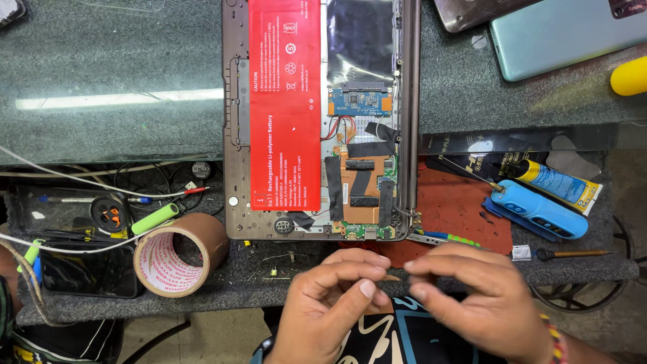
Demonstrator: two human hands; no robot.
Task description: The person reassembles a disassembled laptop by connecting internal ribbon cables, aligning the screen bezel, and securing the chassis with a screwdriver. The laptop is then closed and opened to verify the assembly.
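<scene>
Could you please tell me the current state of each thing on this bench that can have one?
Laptop: back cover off, insides exposed.
Red battery: seated in the chassis.
Circuit board: partly covered with black tape strips.
Brown tape roll: lying tilted on the bench edge.
Blue electric screwdriver: lying flat, unheld.
Left hand: fingers pinched together; contents not visible.
Right hand: fingertips meeting the left's.

electronics repair workshop, opened laptop [317,121], electric screwdriver [539,210], tape roll [180,263]
</scene>
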